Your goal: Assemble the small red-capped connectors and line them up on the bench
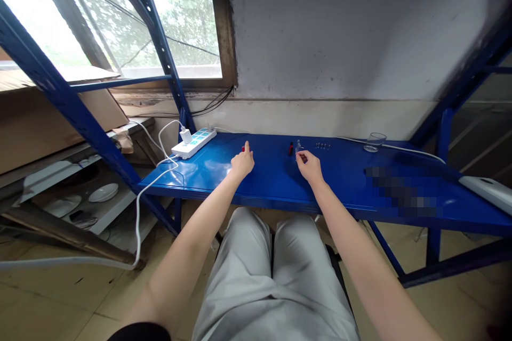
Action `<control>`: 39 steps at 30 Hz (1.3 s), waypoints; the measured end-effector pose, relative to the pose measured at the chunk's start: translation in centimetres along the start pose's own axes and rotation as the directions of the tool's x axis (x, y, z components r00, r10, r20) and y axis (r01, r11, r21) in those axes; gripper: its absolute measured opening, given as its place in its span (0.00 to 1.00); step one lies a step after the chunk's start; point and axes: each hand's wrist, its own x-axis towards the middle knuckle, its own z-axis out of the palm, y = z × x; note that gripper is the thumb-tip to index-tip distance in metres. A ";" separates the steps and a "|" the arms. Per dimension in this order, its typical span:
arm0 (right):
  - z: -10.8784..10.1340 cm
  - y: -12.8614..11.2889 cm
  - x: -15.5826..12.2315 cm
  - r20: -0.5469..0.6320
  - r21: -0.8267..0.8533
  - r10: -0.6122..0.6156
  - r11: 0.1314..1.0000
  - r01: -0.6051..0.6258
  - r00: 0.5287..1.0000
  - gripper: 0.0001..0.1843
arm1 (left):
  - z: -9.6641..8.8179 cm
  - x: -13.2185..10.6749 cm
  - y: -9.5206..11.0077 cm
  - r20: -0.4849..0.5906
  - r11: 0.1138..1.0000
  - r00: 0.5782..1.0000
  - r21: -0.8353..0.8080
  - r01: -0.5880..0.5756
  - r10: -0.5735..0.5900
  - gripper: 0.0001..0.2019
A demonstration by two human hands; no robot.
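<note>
Over the left-middle of the blue table (272, 186), my left hand (242, 163) is closed with its index finger pointing forward. A small red object (243, 148) shows at its fingers, too small to name. My right hand (310, 166) makes a pinch further right, its fingertips at a small clear piece (298, 145); whether they grip it or something smaller is hard to see. Just left of that stands a small red-and-black object (290, 148). Several tiny metallic pieces (322, 146) lie lined up to the right of my right hand.
A white power strip (194, 143) with a plugged-in charger sits at the table's left end, its cable hanging over the edge. At the back right stands a clear glass (375, 141). A blurred dark patch and a white device (488, 192) are at right. Blue rack posts flank the table.
</note>
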 end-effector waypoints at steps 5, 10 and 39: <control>0.3 0.5 0.1 -0.025 0.061 -0.069 0.996 0.070 0.997 0.15 | 0.6 0.6 0.1 0.020 0.998 0.999 0.050 0.032 -0.033 0.26; 0.4 0.8 0.1 -0.025 0.074 -0.081 0.994 0.082 0.996 0.15 | 1.0 1.1 0.2 0.023 0.998 0.999 0.054 0.030 -0.031 0.26; 0.6 0.9 0.2 -0.037 0.063 -0.095 0.993 0.097 0.995 0.16 | 3.0 0.6 4.3 0.048 0.480 0.991 -0.877 -0.019 0.126 0.09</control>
